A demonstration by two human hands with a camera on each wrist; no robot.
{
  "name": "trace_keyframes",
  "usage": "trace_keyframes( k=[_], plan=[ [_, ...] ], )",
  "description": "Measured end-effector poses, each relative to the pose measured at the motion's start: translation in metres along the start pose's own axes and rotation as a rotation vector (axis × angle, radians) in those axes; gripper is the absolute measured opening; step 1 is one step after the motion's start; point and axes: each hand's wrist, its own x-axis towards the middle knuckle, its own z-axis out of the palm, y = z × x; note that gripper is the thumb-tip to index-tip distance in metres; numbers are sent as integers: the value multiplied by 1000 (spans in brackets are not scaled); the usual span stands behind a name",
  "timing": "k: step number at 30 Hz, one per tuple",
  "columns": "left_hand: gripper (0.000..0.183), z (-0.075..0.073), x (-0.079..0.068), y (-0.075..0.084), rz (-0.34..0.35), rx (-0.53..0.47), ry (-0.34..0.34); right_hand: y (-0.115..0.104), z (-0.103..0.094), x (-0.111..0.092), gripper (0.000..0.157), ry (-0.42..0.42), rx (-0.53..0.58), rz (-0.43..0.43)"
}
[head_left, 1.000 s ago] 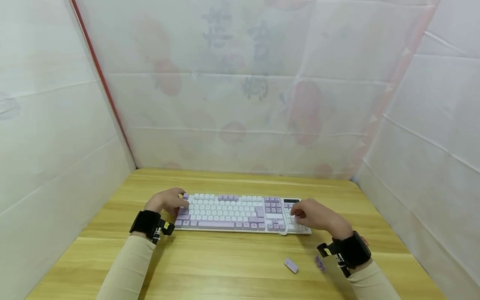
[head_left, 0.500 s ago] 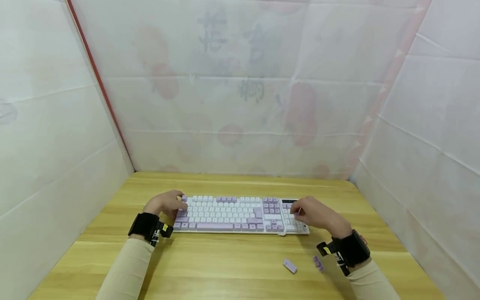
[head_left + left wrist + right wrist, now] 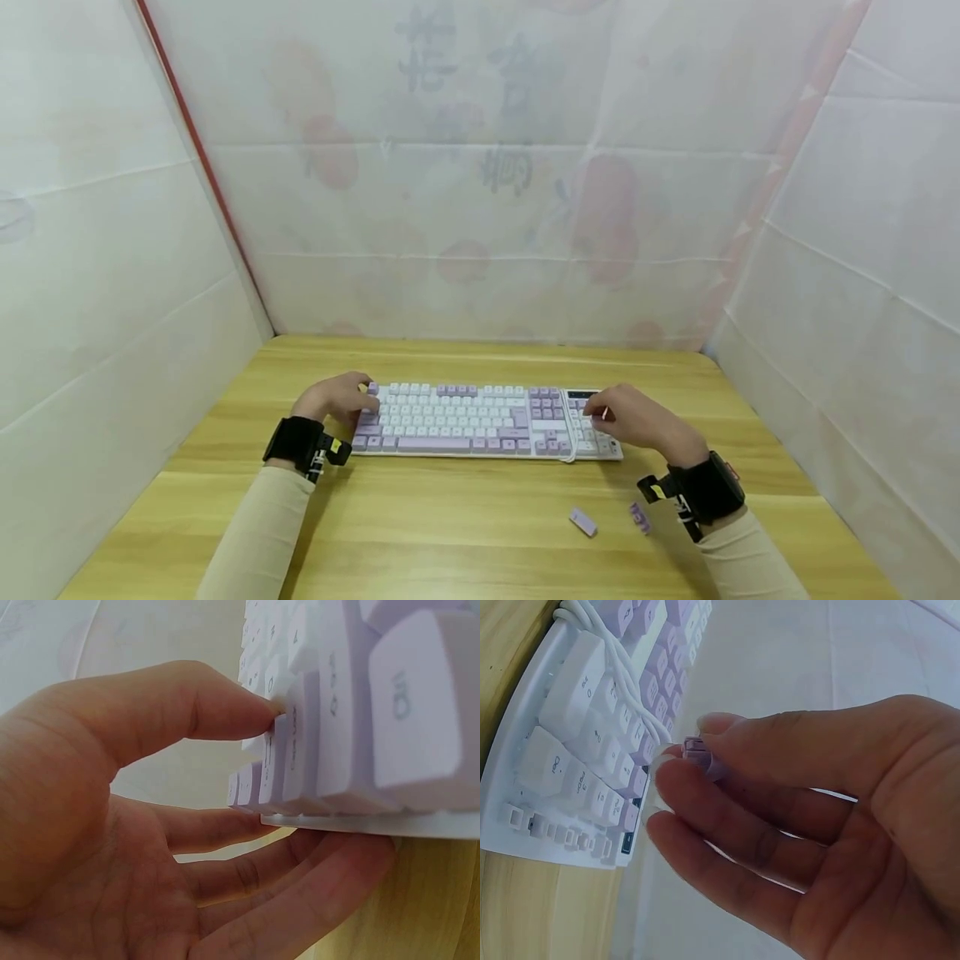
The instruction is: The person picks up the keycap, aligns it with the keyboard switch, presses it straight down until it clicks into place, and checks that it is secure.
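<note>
My left hand (image 3: 150,817) grips the left end of a white and purple keyboard (image 3: 442,444). In the left wrist view its thumb presses on a purple key, while the other fingers lie below along the keyboard's edge. Over the number pad at the other end is my right hand (image 3: 637,417), pinching a small purple keycap (image 3: 697,752) between thumb and fingertips, its hollow underside showing. Bare key stems (image 3: 536,825) stand along the keyboard's right edge, beside the white number keys. Fingers hide part of the held keycap.
A long purple keycap (image 3: 583,522) lies on the wooden table (image 3: 420,533) in front of the keyboard. To its right is another purple piece (image 3: 640,518). A white cord (image 3: 572,425) loops across the keyboard left of the number pad. White sheeting (image 3: 465,208) encloses the back and sides.
My right hand has shifted very slightly over the number pad, still pinching. The left hand keeps its grip, and the keyboard and loose purple pieces stay where they were.
</note>
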Motion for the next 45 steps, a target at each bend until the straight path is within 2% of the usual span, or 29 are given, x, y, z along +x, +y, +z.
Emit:
trace_keyframes(
  k=[8, 14, 26, 45],
  plan=[
    [75, -3, 1, 5, -15, -25, -8, 5, -1, 1, 20, 66, -15, 28],
    [77, -3, -1, 5, -19, -6, -2, 9, -2, 0, 20, 126, -13, 59],
    [75, 0, -3, 3, -26, -3, 6, 18, -1, 0, 21, 189, -29, 54],
    [74, 0, -4, 2, -23, -18, 1, 35, 6, 1, 20, 180, -27, 111]
  ],
)
